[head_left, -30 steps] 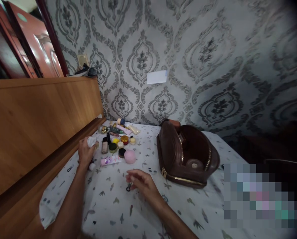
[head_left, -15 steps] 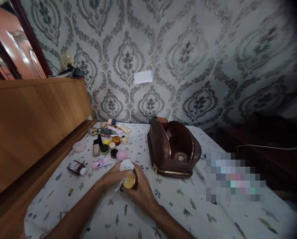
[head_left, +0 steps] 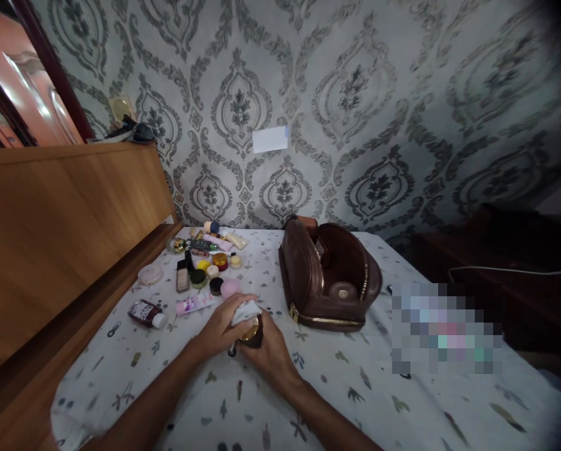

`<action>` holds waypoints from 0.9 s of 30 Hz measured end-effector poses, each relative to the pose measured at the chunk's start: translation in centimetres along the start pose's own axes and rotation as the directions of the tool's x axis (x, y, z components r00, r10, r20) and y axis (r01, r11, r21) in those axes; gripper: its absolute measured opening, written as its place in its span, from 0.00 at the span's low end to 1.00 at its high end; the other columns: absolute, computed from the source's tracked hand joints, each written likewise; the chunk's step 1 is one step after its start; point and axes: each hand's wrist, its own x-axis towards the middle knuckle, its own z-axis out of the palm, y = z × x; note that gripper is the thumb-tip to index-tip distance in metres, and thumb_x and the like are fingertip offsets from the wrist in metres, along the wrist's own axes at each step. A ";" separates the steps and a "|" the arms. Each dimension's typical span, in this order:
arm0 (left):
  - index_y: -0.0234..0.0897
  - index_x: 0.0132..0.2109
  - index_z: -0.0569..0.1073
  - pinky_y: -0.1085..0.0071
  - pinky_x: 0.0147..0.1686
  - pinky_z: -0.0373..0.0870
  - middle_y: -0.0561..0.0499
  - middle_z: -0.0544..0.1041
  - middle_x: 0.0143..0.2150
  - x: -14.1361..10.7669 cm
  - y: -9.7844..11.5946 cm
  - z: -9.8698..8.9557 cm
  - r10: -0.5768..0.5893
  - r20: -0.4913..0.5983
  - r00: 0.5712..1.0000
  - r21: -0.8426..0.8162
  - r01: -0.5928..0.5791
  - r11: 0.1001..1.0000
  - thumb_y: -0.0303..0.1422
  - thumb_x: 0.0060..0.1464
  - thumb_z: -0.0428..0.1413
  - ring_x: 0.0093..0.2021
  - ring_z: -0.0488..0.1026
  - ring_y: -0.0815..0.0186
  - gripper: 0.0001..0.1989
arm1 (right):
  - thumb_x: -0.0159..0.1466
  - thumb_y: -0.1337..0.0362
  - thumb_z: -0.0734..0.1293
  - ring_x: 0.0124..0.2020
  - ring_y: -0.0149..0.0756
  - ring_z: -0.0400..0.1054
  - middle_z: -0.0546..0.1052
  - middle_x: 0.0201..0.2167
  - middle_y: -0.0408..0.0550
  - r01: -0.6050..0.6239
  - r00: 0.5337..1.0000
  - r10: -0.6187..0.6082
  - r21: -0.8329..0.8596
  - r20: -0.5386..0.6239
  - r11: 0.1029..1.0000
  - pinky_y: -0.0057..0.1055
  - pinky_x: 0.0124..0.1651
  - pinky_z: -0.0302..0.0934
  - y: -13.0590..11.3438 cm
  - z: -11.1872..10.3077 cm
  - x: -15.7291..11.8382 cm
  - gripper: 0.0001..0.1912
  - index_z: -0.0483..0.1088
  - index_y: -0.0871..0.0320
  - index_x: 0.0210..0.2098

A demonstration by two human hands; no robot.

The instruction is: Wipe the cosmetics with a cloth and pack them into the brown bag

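My left hand (head_left: 218, 329) is closed around a crumpled white tissue (head_left: 246, 311) and presses it against a small dark round container with a gold face (head_left: 254, 336). From the other side, my right hand (head_left: 271, 356) grips that container, fingers wrapped round it. Just beyond the hands lie a pink egg-shaped sponge (head_left: 230, 288), a black-lidded jar (head_left: 215, 286) and a pink patterned tube (head_left: 195, 304). Right of them, a brown cosmetic bag (head_left: 303, 269) stands unzipped with its flap raised.
Several cosmetics sit at the back left, among them a foundation bottle (head_left: 182, 277) and an amber jar (head_left: 219, 261). A dark red bottle (head_left: 143, 312) lies near a clear round case (head_left: 150, 274). A wooden board (head_left: 73, 219) borders the left; a blurred patch (head_left: 444, 329) covers something right.
The container has turned in my right hand, so less of its gold face shows. My left hand has shifted slightly right and up with the tissue, now bunched over the container's top.
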 end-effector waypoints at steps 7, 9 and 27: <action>0.38 0.54 0.76 0.57 0.60 0.62 0.38 0.69 0.61 -0.2 0.3 0.4 0.179 0.074 0.981 -0.063 -0.175 0.983 0.44 0.63 0.51 0.62 0.66 0.52 0.20 | 0.49 0.65 0.69 0.44 0.48 0.74 0.78 0.43 0.53 0.038 0.999 -0.037 0.080 -0.013 0.996 0.41 0.47 0.69 0.3 0.0 0.3 0.23 0.68 0.59 0.45; 0.38 0.52 0.77 0.58 0.60 0.63 0.38 0.70 0.60 -0.2 0.2 0.6 0.189 0.052 0.981 -0.064 -0.186 0.981 0.41 0.63 0.52 0.61 0.68 0.53 0.17 | 0.49 0.65 0.70 0.44 0.47 0.74 0.78 0.43 0.53 0.034 0.999 -0.034 0.108 0.000 0.994 0.41 0.45 0.69 0.3 0.0 0.2 0.24 0.67 0.59 0.46; 0.38 0.31 0.63 0.71 0.34 0.63 0.56 0.66 0.27 0.5 1.1 0.8 -0.178 -0.163 0.970 -0.010 0.179 0.984 0.41 0.66 0.41 0.30 0.66 0.68 0.18 | 0.46 0.60 0.74 0.38 0.42 0.69 0.75 0.37 0.46 -0.007 0.999 0.003 -0.116 -0.032 0.993 0.38 0.43 0.66 -0.4 0.1 0.2 0.21 0.67 0.57 0.37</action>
